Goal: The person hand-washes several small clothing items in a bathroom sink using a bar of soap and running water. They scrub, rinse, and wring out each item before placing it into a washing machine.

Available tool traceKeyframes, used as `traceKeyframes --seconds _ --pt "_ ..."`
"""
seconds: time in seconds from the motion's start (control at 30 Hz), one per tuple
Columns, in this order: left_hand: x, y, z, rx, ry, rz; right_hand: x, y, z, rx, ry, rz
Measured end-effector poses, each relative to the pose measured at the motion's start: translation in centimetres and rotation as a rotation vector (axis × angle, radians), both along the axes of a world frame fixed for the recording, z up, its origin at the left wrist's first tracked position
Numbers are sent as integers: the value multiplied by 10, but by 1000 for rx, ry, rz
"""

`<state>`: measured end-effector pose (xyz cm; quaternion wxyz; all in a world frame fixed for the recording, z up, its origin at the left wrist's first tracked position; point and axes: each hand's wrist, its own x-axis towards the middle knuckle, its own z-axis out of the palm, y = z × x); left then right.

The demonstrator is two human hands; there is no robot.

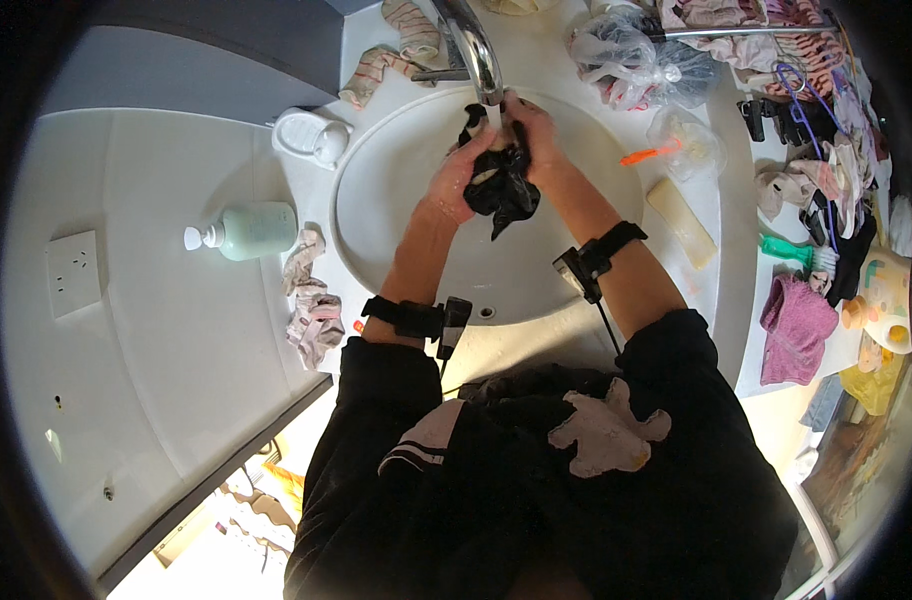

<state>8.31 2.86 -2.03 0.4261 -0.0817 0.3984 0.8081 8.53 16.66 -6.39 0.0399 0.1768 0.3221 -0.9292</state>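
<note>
Under the chrome faucet (pixel 482 56), water runs onto a bunched black cloth (pixel 504 184), possibly a sock, with a few pale patches. My left hand (pixel 459 176) grips it from the left side, thumb on top. From the right, my right hand (pixel 532 139) holds the same cloth, its fingertips up close to the spout. Part of the fabric hangs down below both palms, over the white oval sink basin (pixel 396 225). Both hands are wet. How the fingers lie beneath the cloth is hidden.
Striped socks (pixel 411 34) lie behind the basin. On the left are a white soap dish (pixel 313 139), a pump bottle (pixel 257 230) and crumpled socks (pixel 315 322). To the right sit a yellowish soap bar (pixel 681 223), plastic bags (pixel 643 60), a green-handled brush (pixel 790 251) and a pink towel (pixel 797 330).
</note>
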Motion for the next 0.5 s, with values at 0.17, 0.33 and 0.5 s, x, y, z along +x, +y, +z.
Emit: traceKeyframes --seconds 0.17,0.33,0.5 --pt "-16 -8 -8 -60 9 198 24 -7 47 -218 125 -69" --pt "2 12 -32 725 -106 195 30 -62 61 1629 140 -236" --pt "13 12 -20 -172 38 205 -2 -23 20 857 -55 -208"
